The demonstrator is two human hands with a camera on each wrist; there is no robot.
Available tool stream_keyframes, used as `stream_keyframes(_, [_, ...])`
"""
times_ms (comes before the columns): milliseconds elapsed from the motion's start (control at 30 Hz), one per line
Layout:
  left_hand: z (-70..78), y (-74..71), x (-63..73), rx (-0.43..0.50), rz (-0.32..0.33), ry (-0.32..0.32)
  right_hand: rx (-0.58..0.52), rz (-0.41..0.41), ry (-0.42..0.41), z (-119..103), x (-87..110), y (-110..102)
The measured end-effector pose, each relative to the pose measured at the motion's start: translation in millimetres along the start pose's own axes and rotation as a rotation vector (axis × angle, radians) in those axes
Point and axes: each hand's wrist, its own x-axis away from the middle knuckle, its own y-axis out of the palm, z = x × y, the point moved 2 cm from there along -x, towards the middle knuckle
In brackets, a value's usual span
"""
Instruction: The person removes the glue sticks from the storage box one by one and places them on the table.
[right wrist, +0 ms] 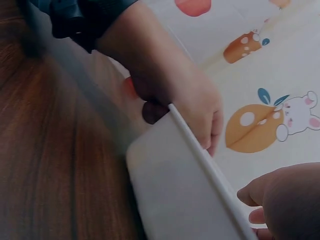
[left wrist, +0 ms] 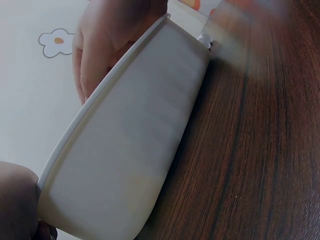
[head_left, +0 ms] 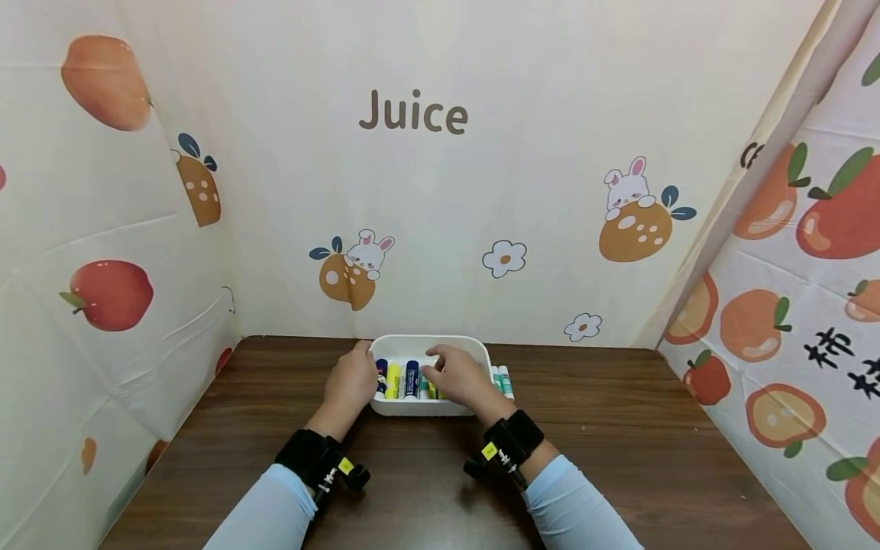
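Observation:
A white plastic bin [head_left: 421, 408] stands at the back of the table. Inside it lie dark blue [head_left: 412, 379], yellow [head_left: 393, 380] and green stick-shaped tubes, in a row; whether they are markers or glue sticks is unclear. My left hand [head_left: 352, 382] grips the bin's left end, its thumb outside the wall in the right wrist view. Over the right half of the bin is my right hand [head_left: 462, 376], fingers pointing down inside, thumb and forefinger apart. The bin's wall [left wrist: 125, 130] hides those fingertips in the left wrist view.
Two white-and-teal tubes [head_left: 506, 382] lie on the table just right of the bin. The brown wooden table [head_left: 426, 481] meets a printed cloth wall [head_left: 440, 191] right behind the bin. More printed cloth hangs on the left and right sides.

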Motion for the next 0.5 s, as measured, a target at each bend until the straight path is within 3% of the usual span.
stream_keyframes(500, [-1.0, -0.5, -0.2, 0.005, -0.005, 0.006, 0.031, -0.112, 0.029, 5, -1.6, 14])
